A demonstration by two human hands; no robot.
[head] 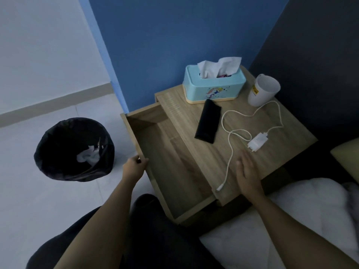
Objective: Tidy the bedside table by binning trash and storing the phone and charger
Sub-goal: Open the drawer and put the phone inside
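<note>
The wooden bedside table (pixel 291 131) has its drawer (pixel 174 171) pulled out to the left, with nothing inside. My left hand (pixel 135 166) grips the drawer's front edge. A black phone (pixel 208 121) lies face down on the tabletop. Right of it lies a white charger (pixel 257 141) with its cable (pixel 230 152) looping over the top. My right hand (pixel 247 171) hovers flat and open over the table's near edge, just below the charger plug and beside the cable. A black-lined bin (pixel 73 149) on the floor holds crumpled white tissue.
A light blue tissue box (pixel 213 88) stands at the back of the table, a white cup (pixel 263 90) at its back right. White bedding (pixel 301 220) lies to the lower right. My dark-clothed knee (pixel 151 230) is below the drawer. Blue wall behind.
</note>
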